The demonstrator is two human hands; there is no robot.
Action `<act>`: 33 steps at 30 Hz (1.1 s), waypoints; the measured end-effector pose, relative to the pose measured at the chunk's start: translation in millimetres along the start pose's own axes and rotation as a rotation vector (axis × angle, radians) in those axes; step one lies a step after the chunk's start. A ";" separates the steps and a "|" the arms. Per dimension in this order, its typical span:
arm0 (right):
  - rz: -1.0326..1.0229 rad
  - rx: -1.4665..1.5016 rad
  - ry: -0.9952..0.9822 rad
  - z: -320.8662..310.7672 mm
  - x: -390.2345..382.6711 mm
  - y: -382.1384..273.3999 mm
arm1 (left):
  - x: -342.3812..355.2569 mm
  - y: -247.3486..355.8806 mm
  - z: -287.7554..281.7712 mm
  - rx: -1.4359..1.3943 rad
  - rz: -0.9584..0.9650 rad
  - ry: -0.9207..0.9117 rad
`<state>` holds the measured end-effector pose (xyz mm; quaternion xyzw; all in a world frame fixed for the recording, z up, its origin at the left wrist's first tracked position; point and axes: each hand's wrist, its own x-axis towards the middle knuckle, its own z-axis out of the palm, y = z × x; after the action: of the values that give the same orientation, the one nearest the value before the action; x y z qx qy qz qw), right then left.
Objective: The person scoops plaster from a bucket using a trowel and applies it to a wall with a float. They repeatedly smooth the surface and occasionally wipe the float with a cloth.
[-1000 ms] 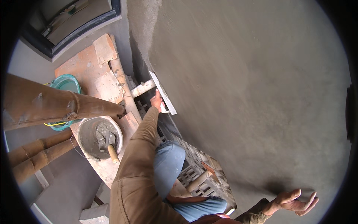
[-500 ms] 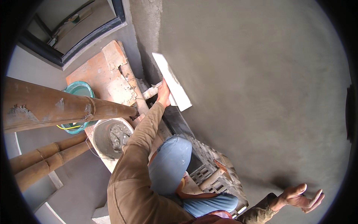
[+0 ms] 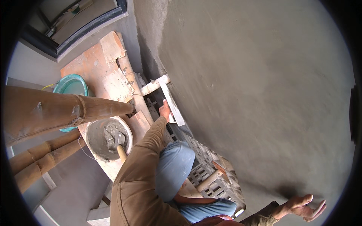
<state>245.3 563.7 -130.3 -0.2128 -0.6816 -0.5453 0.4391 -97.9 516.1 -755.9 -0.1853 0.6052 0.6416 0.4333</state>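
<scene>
My left hand (image 3: 164, 110) is stretched out from a brown sleeve and grips a long white plastering float (image 3: 172, 101). The float lies edge-on against the grey, freshly plastered wall (image 3: 249, 86), low down near its foot. My right hand (image 3: 300, 206) is at the lower right, fingers spread, palm close to the wall and holding nothing. My knee in blue trousers (image 3: 173, 167) is bent below the left arm.
A round pan of wet grey mortar (image 3: 98, 141) with a wooden-handled trowel (image 3: 117, 145) in it stands on an orange board (image 3: 105, 71). A teal basin (image 3: 71, 86) lies behind thick bamboo poles (image 3: 56, 109). A slatted grid platform (image 3: 205, 160) is under my legs.
My left hand swept the float up along the wall, then brought it back down and turned it edge-on. The right hand stayed spread near the wall.
</scene>
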 end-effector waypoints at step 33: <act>0.128 -0.157 -0.105 -8.9 15.2 -24.5 | -242.7 229.5 92.2 -0.089 0.504 -0.432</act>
<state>221.8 544.9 -131.1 -0.3179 -0.6437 -0.5560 0.4189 -115.7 546.8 -411.2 0.0917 0.4974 0.7790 0.3707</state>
